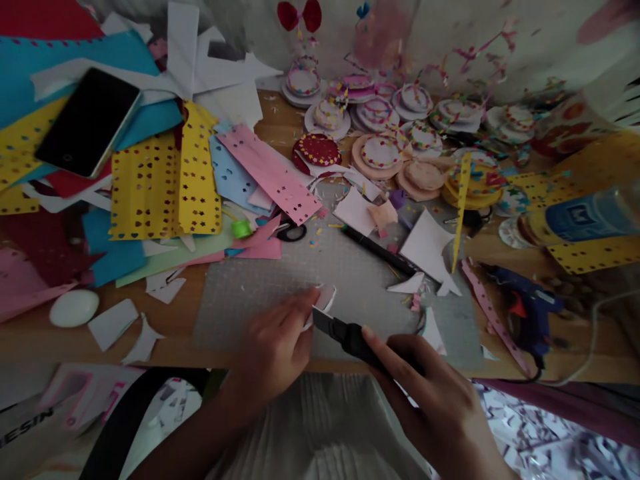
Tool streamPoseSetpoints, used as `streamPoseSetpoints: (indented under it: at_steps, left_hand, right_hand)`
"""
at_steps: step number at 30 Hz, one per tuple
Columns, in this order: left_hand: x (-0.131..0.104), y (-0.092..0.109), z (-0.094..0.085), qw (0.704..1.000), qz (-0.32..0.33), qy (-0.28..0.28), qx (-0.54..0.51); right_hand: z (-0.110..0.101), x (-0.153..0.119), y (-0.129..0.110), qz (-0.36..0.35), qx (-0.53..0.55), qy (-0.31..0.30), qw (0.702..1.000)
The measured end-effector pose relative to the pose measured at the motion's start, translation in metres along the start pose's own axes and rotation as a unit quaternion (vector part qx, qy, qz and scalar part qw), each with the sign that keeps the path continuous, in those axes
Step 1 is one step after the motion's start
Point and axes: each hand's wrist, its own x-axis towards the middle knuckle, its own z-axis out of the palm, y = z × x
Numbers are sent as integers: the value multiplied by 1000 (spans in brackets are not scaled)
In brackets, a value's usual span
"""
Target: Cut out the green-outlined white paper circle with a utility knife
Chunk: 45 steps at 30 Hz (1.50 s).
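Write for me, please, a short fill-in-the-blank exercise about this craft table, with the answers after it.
The right hand holds a metal-bladed cutter with a ____ handle. The left hand pinches a small white piece beside the cutter's ____. A rectangular black-screened smartphone lies toward the picture's ____ edge. The blue plastic glue gun has a ____ trigger.

Missing words: black; blade; left; red.

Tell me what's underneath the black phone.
Around the phone, blue paper, yellow punched paper and red paper show at its edges. What lies directly beneath is covered, so which sheets it touches cannot be seen.
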Motion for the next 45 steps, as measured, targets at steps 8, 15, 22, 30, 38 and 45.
streamPoseSetpoints:
  at_steps: [8, 15, 22, 30, 38, 45]
  left_hand:
    - [1, 4, 1, 999, 30, 0, 32]
    - [-3, 4, 4, 998, 43, -7, 50]
    - [-6, 1, 5, 998, 41, 16, 46]
    - [-4, 3, 4, 998, 43, 2, 50]
    - [-3, 2, 3, 997, 48, -6, 53]
    - [-3, 1, 5, 996, 56, 10, 62]
  right_hand:
    - [-4, -5, -3, 30, -44, 39, 998]
    - [-6, -5, -1, 52, 17, 31, 998]
    - [-6, -1, 28, 174, 48, 87, 980]
    - [-8, 0, 3, 38, 159, -16, 986]
    - [-6, -3, 7, 52, 134, -19, 990]
    - [1, -1, 9, 60, 158, -4, 986]
